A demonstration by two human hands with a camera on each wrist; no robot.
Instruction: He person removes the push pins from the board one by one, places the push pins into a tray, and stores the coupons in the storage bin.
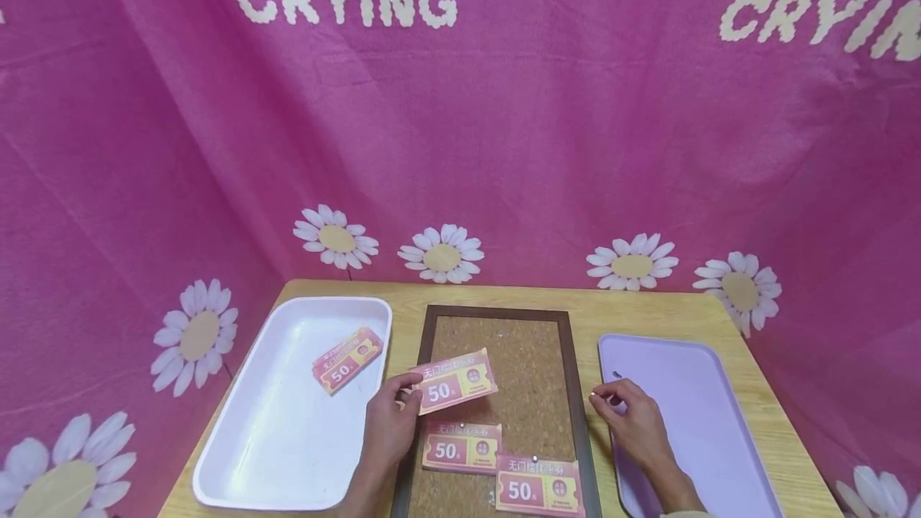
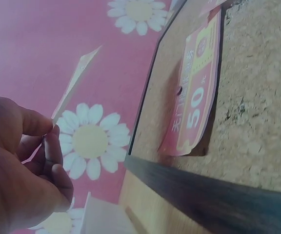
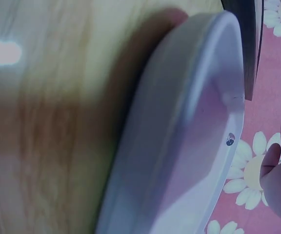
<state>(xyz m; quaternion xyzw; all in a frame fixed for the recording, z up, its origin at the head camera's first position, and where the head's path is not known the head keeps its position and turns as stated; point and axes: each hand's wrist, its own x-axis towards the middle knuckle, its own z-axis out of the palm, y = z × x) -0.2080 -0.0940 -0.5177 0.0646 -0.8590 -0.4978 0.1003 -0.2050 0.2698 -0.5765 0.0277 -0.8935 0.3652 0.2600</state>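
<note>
My left hand (image 1: 389, 422) pinches the left end of a pink and yellow 50-value coupon (image 1: 460, 384) above the cork board (image 1: 532, 374). In the left wrist view this coupon (image 2: 74, 83) appears nearly edge-on, apart from the cork. Two similar coupons, a left one (image 1: 460, 448) and a right one (image 1: 540, 488), are fixed low on the board, each with a thumbtack at its top edge. My right hand (image 1: 636, 422), over the purple tray's left edge, pinches a tiny pale-tipped thumbtack between thumb and forefinger; the fingers hide most of it.
On the left stands a white tray (image 1: 269, 422) with a few overlapping coupons (image 1: 348, 360). The purple tray (image 1: 698, 406) on the right holds a small shiny thumbtack (image 3: 230, 139) near its far end. Pink daisy-print cloth (image 1: 504, 142) hangs behind the wooden table (image 1: 590, 306).
</note>
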